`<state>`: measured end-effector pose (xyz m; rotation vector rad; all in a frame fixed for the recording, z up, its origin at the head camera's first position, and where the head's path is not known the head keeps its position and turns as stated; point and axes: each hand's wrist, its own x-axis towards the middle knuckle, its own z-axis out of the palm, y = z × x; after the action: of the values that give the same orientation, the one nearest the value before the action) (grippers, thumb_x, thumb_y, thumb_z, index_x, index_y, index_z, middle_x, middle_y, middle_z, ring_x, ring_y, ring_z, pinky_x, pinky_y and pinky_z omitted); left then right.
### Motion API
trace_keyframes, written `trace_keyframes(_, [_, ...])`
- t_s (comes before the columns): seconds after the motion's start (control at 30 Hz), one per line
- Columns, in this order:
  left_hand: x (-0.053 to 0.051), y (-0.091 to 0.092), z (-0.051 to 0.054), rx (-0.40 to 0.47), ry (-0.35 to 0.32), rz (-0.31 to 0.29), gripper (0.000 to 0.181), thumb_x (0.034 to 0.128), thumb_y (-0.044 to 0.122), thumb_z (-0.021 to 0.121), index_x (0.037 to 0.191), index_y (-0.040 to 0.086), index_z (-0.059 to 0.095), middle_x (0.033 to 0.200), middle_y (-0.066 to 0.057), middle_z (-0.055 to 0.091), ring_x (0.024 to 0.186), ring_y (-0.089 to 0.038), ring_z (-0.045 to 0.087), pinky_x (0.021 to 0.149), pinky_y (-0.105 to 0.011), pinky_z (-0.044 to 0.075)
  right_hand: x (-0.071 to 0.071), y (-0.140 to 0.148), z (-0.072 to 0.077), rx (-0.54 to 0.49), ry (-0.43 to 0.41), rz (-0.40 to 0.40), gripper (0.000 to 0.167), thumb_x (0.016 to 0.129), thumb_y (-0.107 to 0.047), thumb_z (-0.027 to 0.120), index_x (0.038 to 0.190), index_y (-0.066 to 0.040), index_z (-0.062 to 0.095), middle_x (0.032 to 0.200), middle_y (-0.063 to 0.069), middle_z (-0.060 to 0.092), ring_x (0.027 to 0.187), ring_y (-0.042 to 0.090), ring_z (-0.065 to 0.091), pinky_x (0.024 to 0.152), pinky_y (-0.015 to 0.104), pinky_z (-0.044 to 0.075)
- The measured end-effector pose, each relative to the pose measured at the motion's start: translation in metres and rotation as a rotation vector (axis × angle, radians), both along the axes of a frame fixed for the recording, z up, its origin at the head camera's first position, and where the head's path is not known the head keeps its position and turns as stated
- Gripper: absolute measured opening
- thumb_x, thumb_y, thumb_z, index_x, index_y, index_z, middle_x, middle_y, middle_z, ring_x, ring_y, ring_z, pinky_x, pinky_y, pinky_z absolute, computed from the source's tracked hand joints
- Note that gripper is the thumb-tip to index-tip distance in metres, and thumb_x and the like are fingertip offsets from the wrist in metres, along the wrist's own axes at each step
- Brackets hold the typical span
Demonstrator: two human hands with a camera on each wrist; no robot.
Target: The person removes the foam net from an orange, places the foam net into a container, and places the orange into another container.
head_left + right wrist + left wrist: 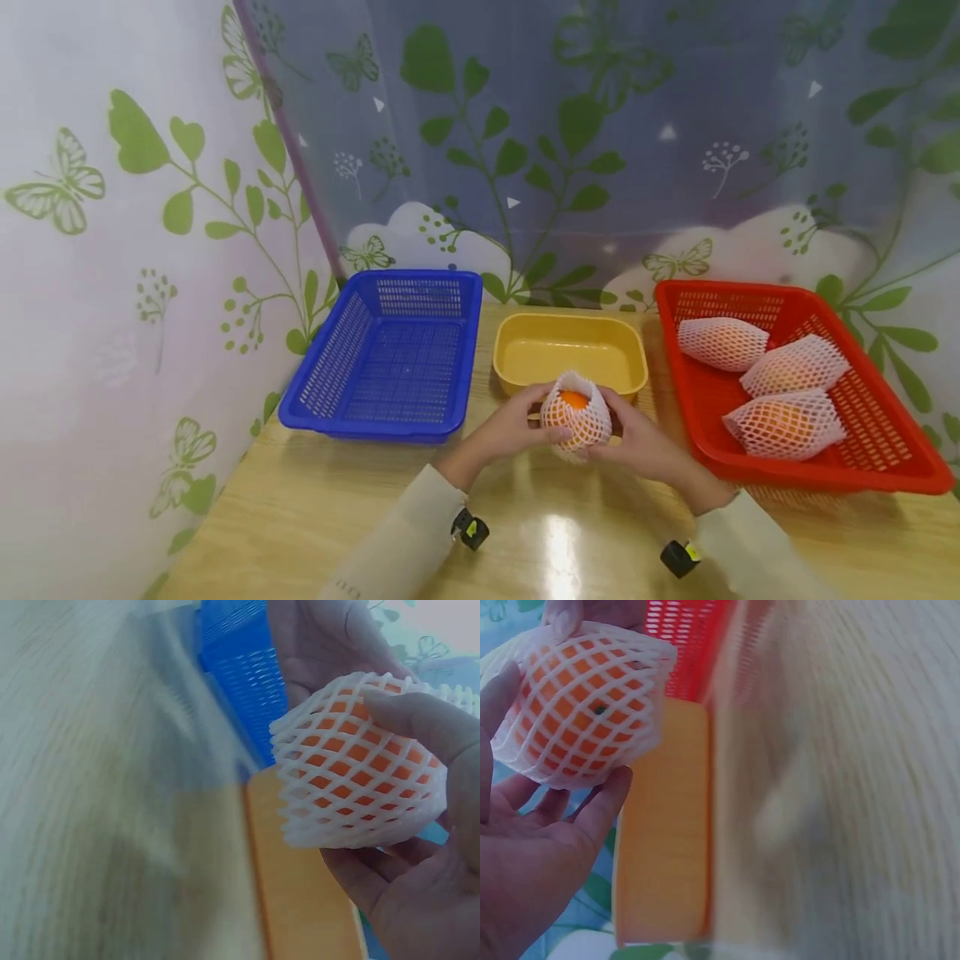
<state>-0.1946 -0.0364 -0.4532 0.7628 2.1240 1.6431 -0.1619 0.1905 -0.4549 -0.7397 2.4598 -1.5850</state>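
Between my two hands, over the table in front of the yellow basin point(570, 327), is an orange point(575, 400) in a white foam net sleeve point(598, 421). The sleeve's upper end gapes, so bare orange peel shows there. My left hand point(513, 427) grips the wrapped fruit from the left, thumb on the near side. From the other side my right hand point(641, 442) holds it, its thumb lying on the netting in the right wrist view. A small green stem spot point(601, 709) shows through the mesh in the left wrist view.
At the right stands a red basket point(686, 417) with three net-wrapped fruits point(787, 425) inside. A blue basket point(405, 367) with nothing in it stands at the left. Behind the wooden table point(360, 492) hangs a leaf-patterned curtain point(517, 125).
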Motion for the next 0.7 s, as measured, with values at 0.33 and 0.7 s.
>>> trace_keyframes(0.33, [0.001,-0.001,-0.030,-0.074,-0.006,0.007,0.063,0.0880,0.013,0.073,0.144,0.007,0.044,0.132,-0.010,0.055,0.119,-0.021,0.055,0.096,-0.027,0.048,-0.004,-0.004,-0.030,0.064,-0.079,-0.008,0.084,0.079,-0.016,0.081,0.147,-0.004,0.032,0.132,0.018,0.052,0.116,0.031,0.053,0.097,0.039,0.047])
trace_keyframes(0.7, [0.003,0.004,-0.044,-0.112,0.029,0.030,0.063,0.0884,0.018,0.073,0.143,0.006,0.044,0.131,-0.010,0.057,0.112,-0.017,0.057,0.093,-0.024,0.047,0.002,0.002,-0.037,0.070,-0.110,-0.004,0.091,0.080,-0.020,0.082,0.151,-0.007,0.027,0.143,0.021,0.043,0.125,0.036,0.046,0.102,0.046,0.043])
